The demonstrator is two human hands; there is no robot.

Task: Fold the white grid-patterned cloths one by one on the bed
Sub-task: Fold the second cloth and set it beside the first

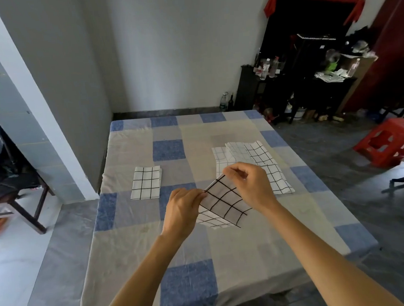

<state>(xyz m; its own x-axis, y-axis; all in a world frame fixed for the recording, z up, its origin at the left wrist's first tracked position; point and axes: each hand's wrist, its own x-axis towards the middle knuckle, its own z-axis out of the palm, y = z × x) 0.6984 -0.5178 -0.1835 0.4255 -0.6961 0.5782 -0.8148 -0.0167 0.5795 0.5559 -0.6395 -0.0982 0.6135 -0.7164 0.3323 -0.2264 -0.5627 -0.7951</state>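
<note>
1. Grey-walled room; a bed under a blue, grey and beige checked sheet [142,242] fills the middle.
2. Left hand [182,210]: fingers curled, pinching the left corner of a partly folded white cloth with black grid lines [224,203].
3. Right hand [252,185]: pinching that cloth's upper corner. The cloth is raised and tilted over mid-bed.
4. Folded white grid cloth [146,185] lies flat to the left. A loose heap of white grid cloths [247,153] lies just beyond the right hand.
5. Bare sheet runs from the hands to the near edge. A red plastic stool [386,142] stands on the floor, well off the right edge.

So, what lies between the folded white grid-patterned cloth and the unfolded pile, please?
Head view: only bare blue-and-beige checked bedsheet lies between the folded white grid-patterned cloth and the unfolded pile.
</note>
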